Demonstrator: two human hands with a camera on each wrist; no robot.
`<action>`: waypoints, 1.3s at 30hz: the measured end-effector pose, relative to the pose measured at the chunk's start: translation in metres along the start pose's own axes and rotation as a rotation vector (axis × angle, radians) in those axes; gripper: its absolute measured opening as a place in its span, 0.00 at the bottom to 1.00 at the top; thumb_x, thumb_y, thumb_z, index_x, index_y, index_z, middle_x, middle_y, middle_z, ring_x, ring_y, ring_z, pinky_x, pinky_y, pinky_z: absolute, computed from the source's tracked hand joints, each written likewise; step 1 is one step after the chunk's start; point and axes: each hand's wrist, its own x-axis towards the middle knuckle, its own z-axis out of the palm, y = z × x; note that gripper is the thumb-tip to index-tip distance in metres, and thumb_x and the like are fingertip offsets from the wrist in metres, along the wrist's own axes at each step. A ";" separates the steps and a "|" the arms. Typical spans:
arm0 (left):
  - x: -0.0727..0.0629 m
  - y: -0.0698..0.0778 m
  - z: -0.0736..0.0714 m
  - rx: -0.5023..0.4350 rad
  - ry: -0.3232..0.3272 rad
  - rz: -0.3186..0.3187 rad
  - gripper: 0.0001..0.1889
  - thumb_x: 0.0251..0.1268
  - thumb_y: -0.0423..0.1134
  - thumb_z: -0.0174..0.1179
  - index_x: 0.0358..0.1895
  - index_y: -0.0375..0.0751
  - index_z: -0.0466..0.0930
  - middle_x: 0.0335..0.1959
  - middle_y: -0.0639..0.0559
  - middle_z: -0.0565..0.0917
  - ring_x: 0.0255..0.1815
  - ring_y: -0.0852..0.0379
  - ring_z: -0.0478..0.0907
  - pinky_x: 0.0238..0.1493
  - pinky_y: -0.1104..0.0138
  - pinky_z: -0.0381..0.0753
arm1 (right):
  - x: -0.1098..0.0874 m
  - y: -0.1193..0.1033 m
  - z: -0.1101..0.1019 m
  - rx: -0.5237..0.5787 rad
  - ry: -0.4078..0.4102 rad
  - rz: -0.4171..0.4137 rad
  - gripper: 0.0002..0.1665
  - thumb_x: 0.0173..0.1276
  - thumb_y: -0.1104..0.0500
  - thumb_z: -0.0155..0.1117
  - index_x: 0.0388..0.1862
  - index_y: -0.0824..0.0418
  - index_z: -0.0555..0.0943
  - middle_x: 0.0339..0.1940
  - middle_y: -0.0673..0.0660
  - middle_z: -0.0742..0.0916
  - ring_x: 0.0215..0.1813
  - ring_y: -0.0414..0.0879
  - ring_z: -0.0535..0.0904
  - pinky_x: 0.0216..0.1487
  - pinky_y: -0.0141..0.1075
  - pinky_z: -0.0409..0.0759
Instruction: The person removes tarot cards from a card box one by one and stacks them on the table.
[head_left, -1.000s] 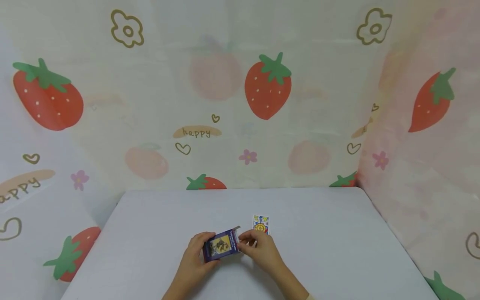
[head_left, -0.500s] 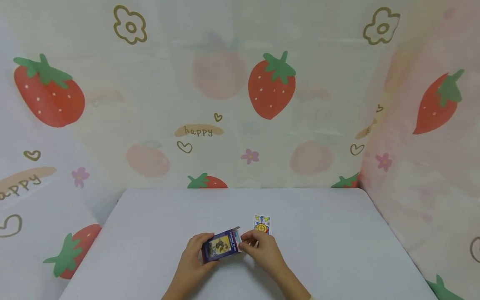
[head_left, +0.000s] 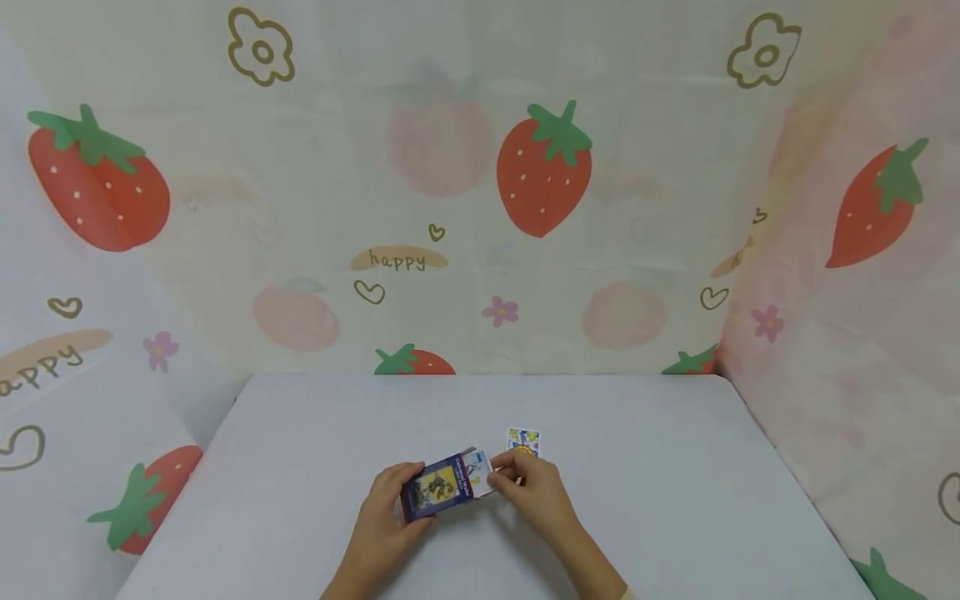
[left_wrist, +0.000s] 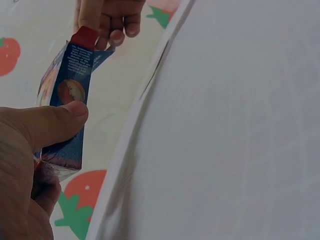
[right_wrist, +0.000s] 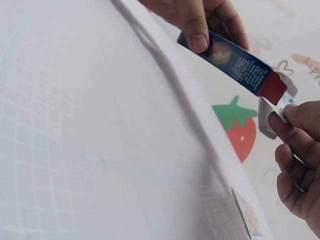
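Note:
A dark blue card box (head_left: 437, 488) with a yellow picture on its front is held by my left hand (head_left: 382, 510), thumb along one narrow side and fingers round the other. White-edged cards (head_left: 477, 472) stick partway out of its right end. My right hand (head_left: 537, 493) pinches these cards between thumb and forefinger, as the right wrist view also shows at the box mouth, beside a red tab (right_wrist: 273, 88) and a grey-white flap (right_wrist: 266, 120). The rest of the cards is hidden inside the box.
One colourful card (head_left: 523, 438) lies on the white table (head_left: 637, 483), just beyond my right hand and partly covered by it. Behind the table hangs a cloth wall (head_left: 465, 283) printed with strawberries, and similar cloth stands at both sides.
The cards have slid out of the box to the right, pinched by my right hand, which moved slightly right and up. The left hand with the box shifted slightly left.

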 end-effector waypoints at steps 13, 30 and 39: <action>-0.001 -0.001 -0.001 -0.013 0.010 -0.024 0.46 0.33 0.31 0.86 0.66 0.49 0.77 0.61 0.55 0.79 0.64 0.55 0.75 0.71 0.69 0.71 | 0.003 0.002 -0.015 0.021 0.045 0.008 0.09 0.65 0.59 0.74 0.43 0.55 0.87 0.28 0.45 0.89 0.29 0.36 0.78 0.32 0.28 0.77; -0.002 -0.002 0.000 -0.006 0.016 -0.033 0.46 0.34 0.31 0.85 0.66 0.50 0.77 0.62 0.55 0.79 0.65 0.54 0.75 0.72 0.70 0.70 | 0.006 0.002 -0.037 0.037 0.123 0.016 0.09 0.64 0.62 0.74 0.43 0.52 0.88 0.29 0.44 0.87 0.32 0.38 0.78 0.31 0.28 0.75; 0.000 -0.001 -0.001 -0.005 0.008 -0.050 0.46 0.35 0.31 0.85 0.67 0.49 0.77 0.62 0.56 0.78 0.66 0.55 0.74 0.72 0.63 0.71 | 0.009 0.006 -0.049 0.023 0.162 0.039 0.09 0.67 0.61 0.73 0.45 0.52 0.88 0.30 0.45 0.87 0.34 0.41 0.78 0.34 0.29 0.76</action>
